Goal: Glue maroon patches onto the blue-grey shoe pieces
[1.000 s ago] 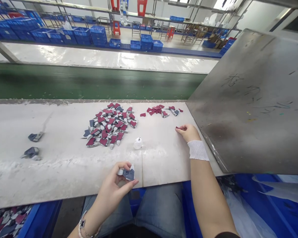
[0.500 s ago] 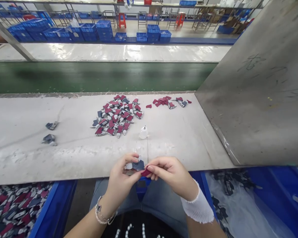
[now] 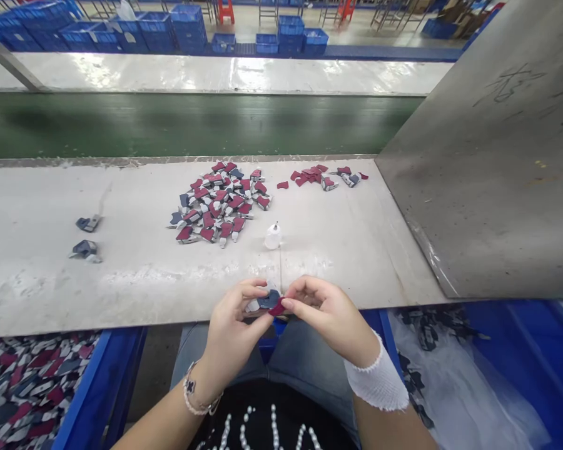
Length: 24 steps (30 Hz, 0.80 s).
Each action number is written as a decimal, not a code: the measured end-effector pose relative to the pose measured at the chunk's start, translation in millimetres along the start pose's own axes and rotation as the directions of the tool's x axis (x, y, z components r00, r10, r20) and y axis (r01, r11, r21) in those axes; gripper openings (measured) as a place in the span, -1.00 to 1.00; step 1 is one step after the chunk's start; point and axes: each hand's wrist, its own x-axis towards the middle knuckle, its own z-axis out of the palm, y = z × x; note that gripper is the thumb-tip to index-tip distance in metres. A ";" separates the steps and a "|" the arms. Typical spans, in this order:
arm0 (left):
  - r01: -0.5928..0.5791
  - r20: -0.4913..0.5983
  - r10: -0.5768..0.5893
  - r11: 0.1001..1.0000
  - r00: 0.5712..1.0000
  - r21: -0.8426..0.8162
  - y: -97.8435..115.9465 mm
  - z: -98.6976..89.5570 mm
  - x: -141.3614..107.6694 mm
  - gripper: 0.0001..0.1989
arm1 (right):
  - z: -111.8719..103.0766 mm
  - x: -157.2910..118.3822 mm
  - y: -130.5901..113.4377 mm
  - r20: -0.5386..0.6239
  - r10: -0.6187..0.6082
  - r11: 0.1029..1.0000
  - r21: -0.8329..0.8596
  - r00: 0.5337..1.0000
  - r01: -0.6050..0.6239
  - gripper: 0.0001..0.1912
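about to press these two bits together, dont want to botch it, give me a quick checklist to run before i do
1. Grey piece pinched in the left hand: ok.
2. Red piece pinched in the right hand: ok.
3. The two pieces meet between the fingertips, over the table edge: ok.
4. Edges lined up: cannot tell, fingers cover the joint.
5. Small white bottle upright and apart from both hands: ok.
6. Glue on either piece: cannot tell, too small to see.
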 end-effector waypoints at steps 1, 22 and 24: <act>-0.016 0.003 0.015 1.000 1.000 0.009 -0.9 0.6 0.4 -0.80 | 0.0 1.1 0.9 0.001 -0.001 1.000 0.015 1.000 0.001 -0.73; -0.179 0.043 0.176 0.982 0.983 0.063 1.4 -4.5 -0.6 -0.77 | 7.0 1.8 -1.1 -0.034 -0.036 0.999 -0.012 0.999 0.036 -0.71; -0.196 0.054 0.193 0.978 0.980 0.068 3.6 -5.6 -1.3 -0.77 | 8.7 1.8 -0.7 -0.004 -0.036 0.998 -0.046 0.999 0.036 -0.70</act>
